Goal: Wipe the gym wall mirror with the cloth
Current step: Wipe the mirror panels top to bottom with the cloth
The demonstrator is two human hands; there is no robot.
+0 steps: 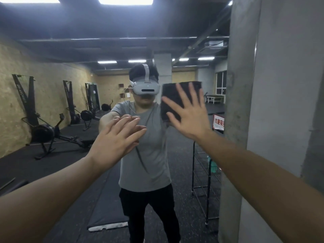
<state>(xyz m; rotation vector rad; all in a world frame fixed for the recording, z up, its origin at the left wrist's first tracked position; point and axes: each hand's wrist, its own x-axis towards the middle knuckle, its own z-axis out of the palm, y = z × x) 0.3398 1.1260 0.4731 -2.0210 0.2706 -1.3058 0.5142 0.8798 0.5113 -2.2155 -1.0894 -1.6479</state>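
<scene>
The gym wall mirror fills most of the view and reflects the gym and a person in a grey shirt with a headset. A dark square cloth lies flat against the glass at head height. My right hand presses it there with fingers spread straight. My left hand is flat on the glass lower and to the left, fingers straight and together, its fingertips meeting their reflection.
A grey concrete pillar borders the mirror on the right. Reflected in the glass are rowing machines along a board wall, a grey floor mat, and a black wire rack near the pillar.
</scene>
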